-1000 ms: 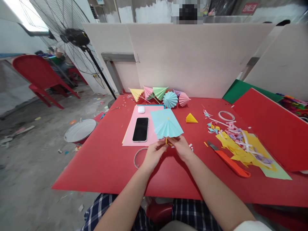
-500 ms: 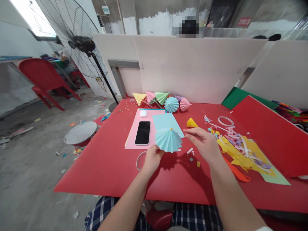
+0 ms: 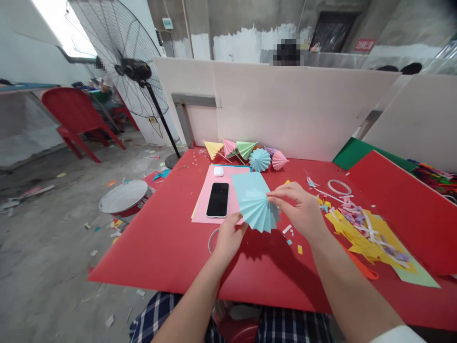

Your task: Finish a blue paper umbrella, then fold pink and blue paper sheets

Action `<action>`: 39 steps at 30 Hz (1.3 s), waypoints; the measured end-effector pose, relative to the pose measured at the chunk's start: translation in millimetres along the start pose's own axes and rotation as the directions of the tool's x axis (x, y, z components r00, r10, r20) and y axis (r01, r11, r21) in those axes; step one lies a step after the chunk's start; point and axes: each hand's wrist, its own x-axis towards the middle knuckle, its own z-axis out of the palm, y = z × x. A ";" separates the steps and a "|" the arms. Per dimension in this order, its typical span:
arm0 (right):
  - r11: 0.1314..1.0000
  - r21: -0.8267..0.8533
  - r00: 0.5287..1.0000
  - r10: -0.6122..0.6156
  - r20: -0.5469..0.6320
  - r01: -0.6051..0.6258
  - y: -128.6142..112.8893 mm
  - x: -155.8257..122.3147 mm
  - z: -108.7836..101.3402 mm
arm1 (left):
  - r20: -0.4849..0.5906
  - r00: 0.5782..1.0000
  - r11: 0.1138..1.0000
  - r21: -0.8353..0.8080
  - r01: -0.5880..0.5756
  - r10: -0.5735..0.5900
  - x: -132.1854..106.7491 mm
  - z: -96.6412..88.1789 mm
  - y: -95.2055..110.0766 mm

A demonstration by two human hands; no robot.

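Note:
A light-blue pleated paper umbrella (image 3: 259,213) is spread above the red table, its top toward me. My left hand (image 3: 230,238) is closed at its left lower edge; the canopy hides what the fingers grip underneath. With thumb and index finger, my right hand (image 3: 300,206) pinches the umbrella's yellow tip. Behind it lies a light-blue sheet (image 3: 250,181), partly over pink paper (image 3: 200,209). Small paper bits (image 3: 300,249) are scattered under my right wrist. Several finished paper umbrellas (image 3: 260,160) in different colours stand at the table's back.
A phone (image 3: 217,200) and a white case (image 3: 219,171) rest on the pink paper. At the right are yellow scraps (image 3: 352,233), a tape ring (image 3: 339,187) and a red board (image 3: 403,209). A white partition (image 3: 285,109) borders the back; a fan (image 3: 134,70) stands left.
My right hand has moved left from beside the umbrella and now pinches its tip. The umbrella has tilted slightly, while my left hand keeps its hold. The camera view has shifted a little.

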 end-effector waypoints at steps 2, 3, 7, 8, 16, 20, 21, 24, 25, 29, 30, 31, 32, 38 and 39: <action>0.995 -0.066 0.995 -0.077 -0.056 0.073 -0.2 18.2 -0.2 | -0.010 1.000 0.999 0.018 -0.027 0.028 0.7 -4.7 0.7; 0.985 -0.116 0.986 -0.137 -0.090 0.127 1.0 30.4 2.0 | -0.013 0.999 0.999 0.028 -0.041 0.042 0.9 -6.9 1.4; 0.905 -0.304 0.932 -0.345 -0.111 0.299 22.4 90.1 35.3 | -0.012 0.996 0.996 0.035 -0.086 0.086 0.4 -12.7 4.0; 0.883 -0.344 0.928 -0.364 -0.075 0.319 32.1 104.6 49.5 | -0.004 0.994 0.994 0.038 -0.105 0.105 0.3 -13.2 4.3; 0.694 -0.599 0.914 -0.352 0.201 0.399 105.4 165.8 164.5 | -0.024 0.987 0.987 0.036 -0.156 0.157 -1.1 -16.9 3.2; 0.655 -0.632 0.907 -0.356 0.224 0.413 121.0 175.0 198.6 | -0.037 0.988 0.988 -0.043 -0.152 0.150 -6.6 -20.1 8.3; 0.647 -0.639 0.906 -0.356 0.230 0.417 124.3 177.2 204.7 | -0.047 0.987 0.985 -0.067 -0.156 0.153 -8.4 -20.8 10.2; 0.625 -0.653 0.901 -0.353 0.251 0.427 134.7 183.4 217.4 | -0.057 0.988 0.982 -0.112 -0.150 0.144 -12.9 -23.2 15.7; 0.620 -0.657 0.901 -0.350 0.257 0.429 138.1 185.0 219.9 | -0.052 0.990 0.983 -0.116 -0.140 0.134 -13.8 -24.1 17.0; 0.605 -0.669 0.900 -0.335 0.278 0.432 147.9 186.5 224.7 | -0.021 0.995 0.988 -0.122 -0.100 0.098 -15.4 -28.3 20.0; 0.604 -0.671 0.901 -0.332 0.279 0.430 148.8 185.5 225.0 | -0.012 0.995 0.988 -0.122 -0.095 0.094 -15.4 -29.1 20.4; 0.605 -0.672 0.903 -0.331 0.275 0.426 149.2 184.1 225.0 | -0.005 0.996 0.988 -0.123 -0.090 0.090 -15.4 -29.8 20.9; 0.608 -0.674 0.906 -0.330 0.266 0.419 149.2 182.3 224.5 | -0.004 0.996 0.988 -0.124 -0.088 0.088 -15.3 -30.3 21.4; 0.641 -0.659 0.916 -0.337 0.219 0.394 147.6 167.8 204.4 | 0.008 0.996 0.989 -0.116 -0.091 0.092 -16.9 -32.1 23.7; 0.650 -0.657 0.920 -0.335 0.205 0.383 147.6 164.9 197.5 | 0.016 0.996 0.989 -0.117 -0.087 0.090 -17.4 -32.3 23.5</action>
